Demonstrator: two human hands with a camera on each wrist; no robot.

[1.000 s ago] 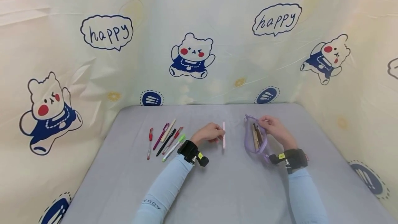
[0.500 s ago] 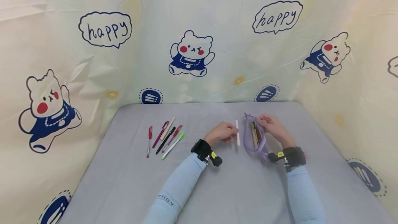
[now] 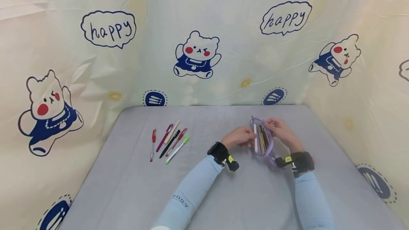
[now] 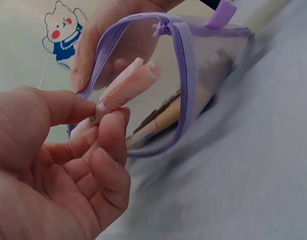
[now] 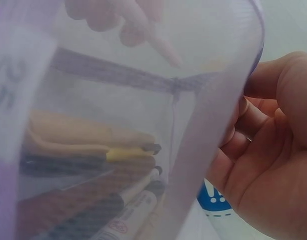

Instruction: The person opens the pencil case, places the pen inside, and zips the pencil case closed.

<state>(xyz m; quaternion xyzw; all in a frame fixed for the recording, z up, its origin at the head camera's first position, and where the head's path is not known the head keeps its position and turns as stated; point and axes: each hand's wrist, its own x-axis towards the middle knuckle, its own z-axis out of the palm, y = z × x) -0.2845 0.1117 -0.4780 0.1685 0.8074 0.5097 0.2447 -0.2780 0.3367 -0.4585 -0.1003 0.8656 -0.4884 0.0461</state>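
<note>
My left hand [image 3: 239,137] pinches a pale pink pen [image 4: 131,82] between thumb and fingers, at the mouth of a see-through pouch with purple zip edges [image 4: 186,80]. In the left wrist view the pen's clip end overlaps the opening. My right hand [image 3: 279,130] grips the pouch's far right rim and holds the mouth apart; in the right wrist view its thumb and fingers [image 5: 258,80] pinch the edge. Inside the pouch lie several pens [image 5: 93,135], tan, brown and dark, seen through the mesh.
Several pens lie loose on the left of the grey table [image 3: 127,187]: a red-capped one [image 3: 153,136], a purple one [image 3: 164,137], a cream one [image 3: 172,131], a black one [image 3: 169,144], another red one [image 3: 177,141] and a green-capped one [image 3: 177,150]. A printed curtain [image 3: 236,45] stands behind.
My left hand has carried the pink pen rightward from the table's middle to the pouch's mouth. The right hand has kept its grip on the rim, nearly still.
</note>
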